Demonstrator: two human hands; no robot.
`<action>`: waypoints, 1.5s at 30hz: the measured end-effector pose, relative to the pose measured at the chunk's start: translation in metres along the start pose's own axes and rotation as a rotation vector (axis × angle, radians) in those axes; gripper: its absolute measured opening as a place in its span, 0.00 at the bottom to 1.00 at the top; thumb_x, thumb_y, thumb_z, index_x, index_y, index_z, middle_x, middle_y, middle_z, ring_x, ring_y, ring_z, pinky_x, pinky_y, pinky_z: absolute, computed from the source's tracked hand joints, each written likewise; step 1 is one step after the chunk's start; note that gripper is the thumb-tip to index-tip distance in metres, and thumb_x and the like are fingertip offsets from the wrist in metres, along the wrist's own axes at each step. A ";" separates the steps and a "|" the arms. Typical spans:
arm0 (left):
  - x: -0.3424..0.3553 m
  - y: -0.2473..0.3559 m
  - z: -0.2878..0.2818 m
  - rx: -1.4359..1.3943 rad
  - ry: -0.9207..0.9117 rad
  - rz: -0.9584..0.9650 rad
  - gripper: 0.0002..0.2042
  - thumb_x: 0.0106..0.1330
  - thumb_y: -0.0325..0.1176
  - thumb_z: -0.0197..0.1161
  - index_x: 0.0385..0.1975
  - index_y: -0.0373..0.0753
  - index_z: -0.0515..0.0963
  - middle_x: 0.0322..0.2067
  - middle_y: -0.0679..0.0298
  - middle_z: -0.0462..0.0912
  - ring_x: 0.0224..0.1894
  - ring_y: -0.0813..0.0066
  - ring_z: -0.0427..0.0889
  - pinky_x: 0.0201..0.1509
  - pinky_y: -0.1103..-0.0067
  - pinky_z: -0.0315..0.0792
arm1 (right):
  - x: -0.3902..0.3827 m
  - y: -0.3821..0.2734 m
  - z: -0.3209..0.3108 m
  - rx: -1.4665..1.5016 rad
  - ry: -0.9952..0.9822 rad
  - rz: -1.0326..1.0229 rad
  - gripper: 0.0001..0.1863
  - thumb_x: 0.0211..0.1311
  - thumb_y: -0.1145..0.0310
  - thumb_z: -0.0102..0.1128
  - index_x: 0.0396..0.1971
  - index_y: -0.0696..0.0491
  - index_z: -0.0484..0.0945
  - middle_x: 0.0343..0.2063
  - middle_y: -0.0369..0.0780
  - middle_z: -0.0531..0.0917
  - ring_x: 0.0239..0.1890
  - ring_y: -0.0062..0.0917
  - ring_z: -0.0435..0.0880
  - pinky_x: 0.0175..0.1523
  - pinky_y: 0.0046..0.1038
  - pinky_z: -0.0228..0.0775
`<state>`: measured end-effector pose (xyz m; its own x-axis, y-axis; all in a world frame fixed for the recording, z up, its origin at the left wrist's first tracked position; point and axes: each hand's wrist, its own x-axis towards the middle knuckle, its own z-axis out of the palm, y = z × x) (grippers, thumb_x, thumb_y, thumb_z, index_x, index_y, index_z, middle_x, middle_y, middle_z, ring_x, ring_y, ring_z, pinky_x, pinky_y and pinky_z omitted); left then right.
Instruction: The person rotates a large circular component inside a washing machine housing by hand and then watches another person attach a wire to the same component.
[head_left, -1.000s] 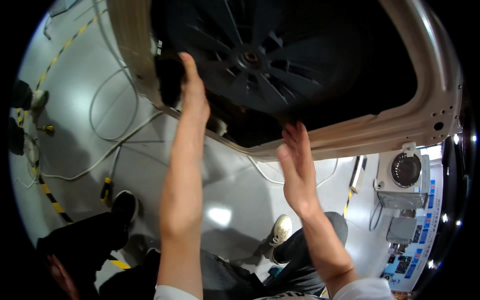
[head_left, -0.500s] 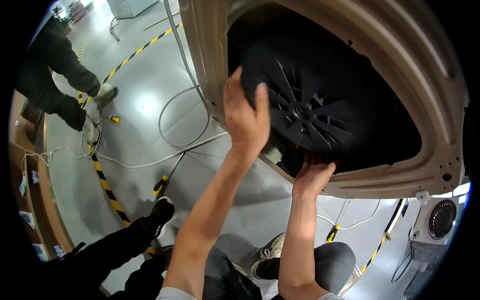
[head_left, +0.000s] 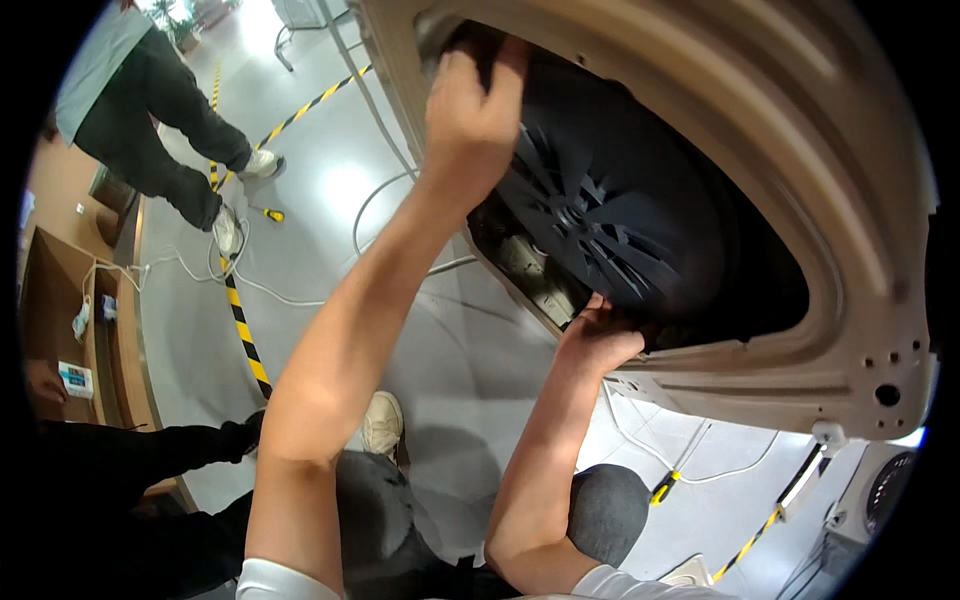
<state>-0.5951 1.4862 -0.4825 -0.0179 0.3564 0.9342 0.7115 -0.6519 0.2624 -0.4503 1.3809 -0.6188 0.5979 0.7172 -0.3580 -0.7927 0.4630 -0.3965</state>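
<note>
Black disc sits inside a beige metal frame

The right hand is at the lower edge of the frame's opening, fingers bent up toward the disc's rim; whether they grip or only support is hidden. The left hand reaches into the opening's upper left corner, thumb spread from the fingers; with the tips hidden, its hold cannot be told. The disc already lies within the opening, beside a pale metal part at the lower left edge. How firmly it is fixed, and what work is left, cannot be judged.

Farther off, a yellow-and-black screwdriver lies on the floor. No lettering is readable on disc or frame; a small box in the brown cabinet bears print too small to read.
</note>
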 end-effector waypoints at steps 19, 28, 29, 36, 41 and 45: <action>-0.009 0.008 -0.012 -0.147 -0.267 -0.218 0.42 0.49 0.56 0.70 0.52 0.25 0.65 0.48 0.46 0.68 0.53 0.54 0.67 0.60 0.68 0.60 | 0.015 0.027 -0.020 -0.025 -0.197 -0.365 0.32 0.66 0.40 0.42 0.59 0.49 0.62 0.57 0.38 0.69 0.56 0.29 0.71 0.57 0.33 0.69; -0.009 0.009 -0.021 -0.105 -0.289 -0.204 0.46 0.45 0.57 0.73 0.52 0.22 0.64 0.49 0.44 0.67 0.54 0.51 0.67 0.60 0.67 0.61 | 0.014 0.026 -0.027 -0.119 -0.223 -0.361 0.41 0.60 0.33 0.44 0.62 0.51 0.55 0.61 0.42 0.64 0.59 0.32 0.68 0.59 0.37 0.68; -0.009 0.008 -0.022 -0.097 -0.288 -0.204 0.46 0.44 0.57 0.73 0.52 0.22 0.64 0.49 0.44 0.67 0.54 0.51 0.67 0.60 0.67 0.61 | 0.012 0.027 -0.024 -0.124 -0.215 -0.357 0.42 0.59 0.33 0.44 0.63 0.51 0.55 0.61 0.42 0.64 0.59 0.32 0.67 0.59 0.37 0.67; -0.014 0.004 -0.022 -0.066 -0.271 -0.183 0.47 0.43 0.57 0.74 0.51 0.20 0.63 0.48 0.43 0.67 0.54 0.50 0.67 0.59 0.67 0.61 | 0.013 0.028 -0.024 -0.099 -0.237 -0.375 0.43 0.59 0.33 0.45 0.64 0.51 0.53 0.63 0.43 0.60 0.61 0.33 0.65 0.61 0.40 0.65; -0.013 0.000 -0.020 -0.057 -0.261 -0.200 0.46 0.46 0.58 0.72 0.52 0.22 0.63 0.49 0.45 0.66 0.55 0.52 0.66 0.59 0.68 0.61 | 0.009 0.029 -0.019 -0.045 -0.181 -0.384 0.42 0.60 0.34 0.45 0.63 0.52 0.55 0.61 0.43 0.63 0.61 0.33 0.65 0.62 0.39 0.64; -0.014 -0.002 -0.019 -0.069 -0.264 -0.212 0.44 0.49 0.59 0.69 0.52 0.23 0.63 0.48 0.46 0.66 0.54 0.53 0.66 0.60 0.68 0.60 | 0.009 0.026 -0.021 0.064 -0.185 -0.309 0.32 0.69 0.43 0.37 0.64 0.50 0.55 0.64 0.37 0.60 0.65 0.29 0.60 0.68 0.35 0.55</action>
<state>-0.6097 1.4703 -0.4913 0.0285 0.6440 0.7645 0.6623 -0.5850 0.4681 -0.4630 1.3886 -0.6503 0.7837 0.6174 -0.0683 -0.5871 0.7004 -0.4059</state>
